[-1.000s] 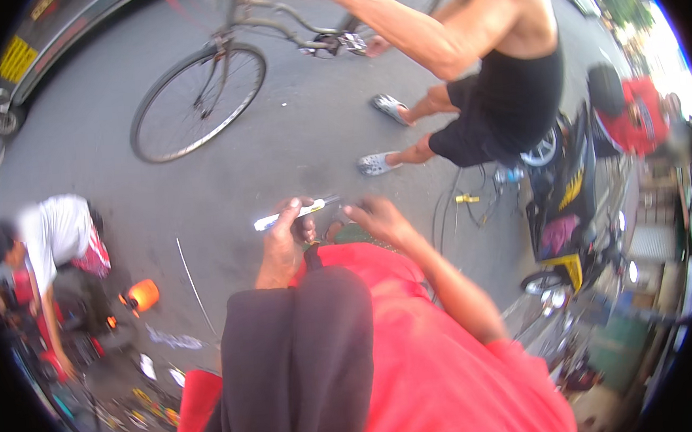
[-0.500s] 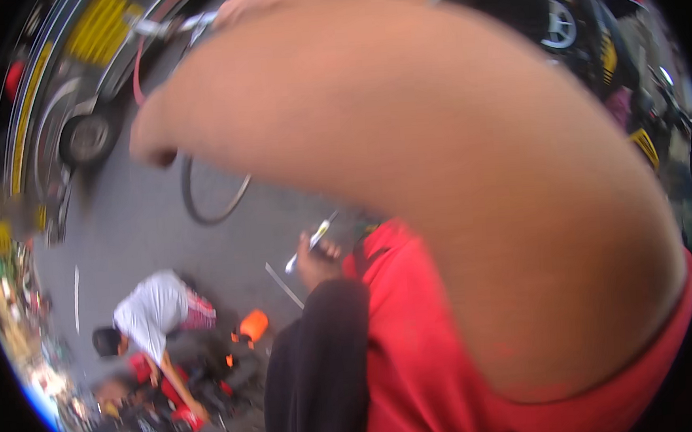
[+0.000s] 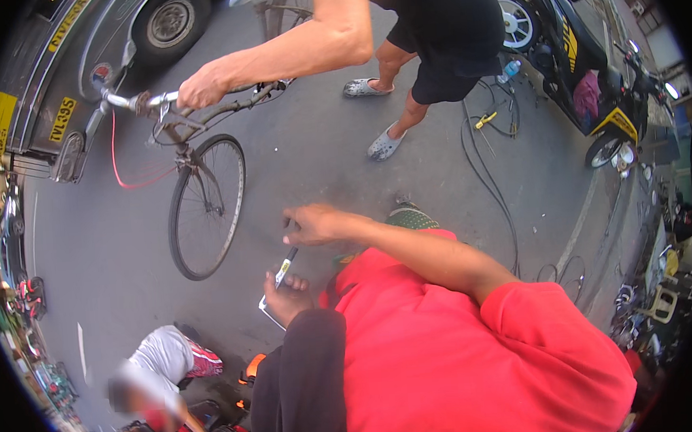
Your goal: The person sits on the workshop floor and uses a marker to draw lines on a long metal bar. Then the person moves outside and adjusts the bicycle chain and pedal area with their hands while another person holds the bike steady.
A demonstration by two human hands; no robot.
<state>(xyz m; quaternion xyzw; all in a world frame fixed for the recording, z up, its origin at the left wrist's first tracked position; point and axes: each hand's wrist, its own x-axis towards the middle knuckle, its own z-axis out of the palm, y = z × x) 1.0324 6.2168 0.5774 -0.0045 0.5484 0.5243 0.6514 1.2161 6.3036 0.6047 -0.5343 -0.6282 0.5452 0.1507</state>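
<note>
1. Left hand (image 3: 289, 299): grip pinching a slim white tube (image 3: 285, 269), thumb on one side, curled fingers on the other. Dark end of tube points up and slightly right, clear of the fingers.
2. Right hand (image 3: 315, 223): just beyond the tube's dark end, forearm crossing from the right. Grip spread, index finger and thumb apart; I see no object between them. Tube and right hand look near, contact not certain.
3. Tube's position: above the grey road (image 3: 126, 245), just in front of the wearer's red shirt (image 3: 417, 346). Black cloth (image 3: 301, 385) at left of shirt, close below left hand.
4. Ahead-left: bicycle (image 3: 232, 108), upright, front wheel toward the wearer. Co-worker in black (image 3: 450, 31) has a hand (image 3: 205, 84) on the handlebar; grey clogs (image 3: 389, 144) on the road.
5. Right: black hose (image 3: 482, 177) on road, small yellow fitting (image 3: 485, 120) among its loops; black-and-yellow scooter (image 3: 569, 48) beyond.
6. Lower left: second person, pale shirt (image 3: 166, 355), bending, arm reaching down.
7. Upper left: large vehicle wheel (image 3: 169, 22).
</note>
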